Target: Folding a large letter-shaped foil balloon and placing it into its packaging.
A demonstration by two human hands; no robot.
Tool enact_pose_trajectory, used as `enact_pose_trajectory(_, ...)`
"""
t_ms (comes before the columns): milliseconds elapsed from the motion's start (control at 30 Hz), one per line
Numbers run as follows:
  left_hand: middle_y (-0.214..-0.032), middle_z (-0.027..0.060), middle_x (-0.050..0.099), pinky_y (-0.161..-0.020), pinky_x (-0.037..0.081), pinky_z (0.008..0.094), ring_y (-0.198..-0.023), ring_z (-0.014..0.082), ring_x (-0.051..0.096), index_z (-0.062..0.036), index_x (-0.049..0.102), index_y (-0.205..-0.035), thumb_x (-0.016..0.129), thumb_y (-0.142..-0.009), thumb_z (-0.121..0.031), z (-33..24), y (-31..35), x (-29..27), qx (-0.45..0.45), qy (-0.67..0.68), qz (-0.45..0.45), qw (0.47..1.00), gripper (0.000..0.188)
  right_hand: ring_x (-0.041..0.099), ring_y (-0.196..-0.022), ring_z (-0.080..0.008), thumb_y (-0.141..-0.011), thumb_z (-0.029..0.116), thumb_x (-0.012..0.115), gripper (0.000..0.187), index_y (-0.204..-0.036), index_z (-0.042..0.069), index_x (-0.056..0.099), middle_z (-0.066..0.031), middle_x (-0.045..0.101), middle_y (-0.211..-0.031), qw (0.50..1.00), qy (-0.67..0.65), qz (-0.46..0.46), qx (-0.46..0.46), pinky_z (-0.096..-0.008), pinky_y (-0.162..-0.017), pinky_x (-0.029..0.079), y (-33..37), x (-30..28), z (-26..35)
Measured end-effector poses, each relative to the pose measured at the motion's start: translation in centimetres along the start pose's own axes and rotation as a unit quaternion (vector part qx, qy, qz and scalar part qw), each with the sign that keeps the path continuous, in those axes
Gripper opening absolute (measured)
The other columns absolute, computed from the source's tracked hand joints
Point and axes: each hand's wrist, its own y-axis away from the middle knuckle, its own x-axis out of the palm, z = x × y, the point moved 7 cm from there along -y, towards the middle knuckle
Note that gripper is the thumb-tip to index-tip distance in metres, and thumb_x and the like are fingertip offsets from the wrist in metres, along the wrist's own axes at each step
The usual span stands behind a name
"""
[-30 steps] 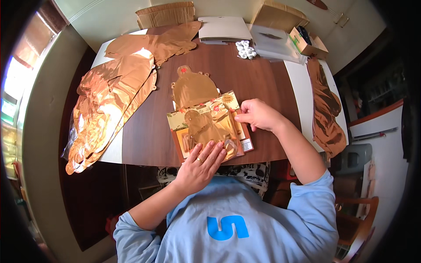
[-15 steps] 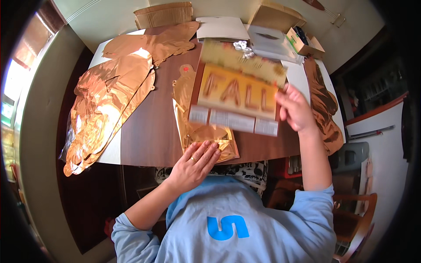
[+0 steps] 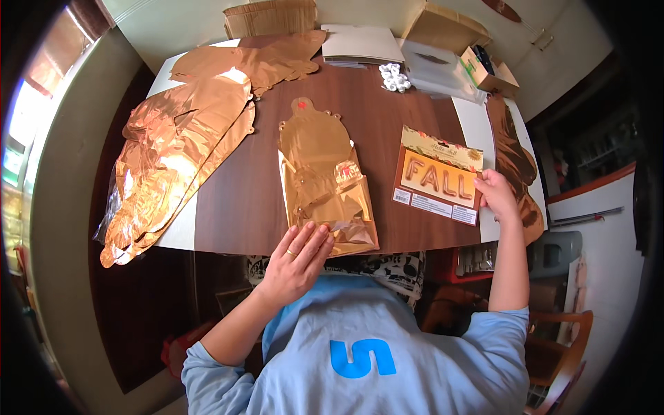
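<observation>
A folded copper-gold foil balloon [image 3: 317,142] lies before me at the table's near edge, with a clear plastic wrapper over its lower end. My left hand [image 3: 296,266] rests on that lower end, fingers stretched out flat and a ring on one of them. To the right, my right hand [image 3: 499,195] pinches the right edge of a printed packaging card [image 3: 437,181], thumb on its front. Balloon letters on an orange ground are pictured on the card, above white label panels. It is tilted a little, low over the table or touching it; I cannot tell which.
Larger foil balloons [image 3: 183,149] are piled on the left, another foil sheet [image 3: 242,59] behind them. More foil [image 3: 512,155] lies along the right edge. A cluster of small white pieces [image 3: 395,78], a white folder [image 3: 361,44], clear plastic [image 3: 443,66] and a small open box [image 3: 499,77] sit at the back.
My right hand has brought the card down and to the right, off the folded balloon, which now shows fully. My left hand stays at the balloon's lower end.
</observation>
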Motion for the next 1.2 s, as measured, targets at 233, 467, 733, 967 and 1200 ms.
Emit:
enact_pose_trajectory(233,-0.14,0.0115,0.054,-0.112,0.035,0.0475,-0.134,0.0307,0.047,-0.0044,0.06,-0.131,0.054,-0.088,-0.012,0.1,0.1,0.0,-0.007,0.013,0.011,1.0,0.043,0.06,-0.06,-0.0095,-0.088,0.012,0.071,0.024,-0.107,0.001,0.06,-0.0044,0.065,-0.08,0.935,0.173,-0.028,-0.308,-0.0242,-0.056,0.05,11.5,9.5,10.2)
enact_pose_trajectory(467,-0.134,0.011,0.059,-0.11,0.037,0.0469,-0.131,0.0298,0.051,-0.0051,0.061,-0.129,0.059,-0.091,-0.013,-0.3,0.4,-0.1,0.007,0.04,-0.026,0.999,0.038,0.06,-0.06,-0.0067,-0.091,0.008,0.067,0.024,-0.11,-0.001,0.055,-0.0071,0.067,-0.085,0.963,-0.098,0.246,-0.06,-0.0226,-0.053,0.05,16.5,16.6,6.4)
enact_pose_trajectory(733,-0.132,0.0118,0.061,-0.111,0.037,0.0464,-0.129,0.03,0.053,-0.0038,0.063,-0.125,0.058,-0.093,-0.012,-0.8,0.4,0.0,0.032,0.066,-0.036,0.997,0.034,0.06,-0.055,-0.0109,-0.09,0.013,0.07,0.037,-0.118,0.002,0.049,-0.0092,0.066,-0.085,0.912,-0.313,0.264,0.037,-0.0217,-0.048,0.045,17.1,18.4,4.5)
enact_pose_trajectory(967,-0.126,0.0142,0.064,-0.107,0.043,0.0451,-0.122,0.0308,0.059,-0.0027,0.064,-0.118,0.071,-0.085,-0.007,-0.8,-0.1,-1.0,0.028,0.072,-0.026,0.997,0.034,0.055,-0.11,-0.0325,-0.069,0.016,0.083,0.067,-0.128,0.008,0.053,-0.0159,0.055,-0.121,0.829,0.285,-0.086,-0.473,-0.0428,-0.086,0.049,22.3,17.2,12.0)
enact_pose_trajectory(1200,-0.13,0.0208,0.058,-0.108,0.04,0.0495,-0.126,0.0365,0.054,0.0023,0.064,-0.119,0.063,-0.083,-0.004,-1.9,-0.3,-2.0,0.06,0.142,-0.08,0.985,0.036,0.063,-0.109,-0.0338,-0.087,0.009,0.063,0.028,-0.113,0.0,0.068,-0.0194,0.065,-0.116,0.793,0.263,-0.124,-0.534,-0.0421,-0.096,0.051,20.0,20.9,11.7)
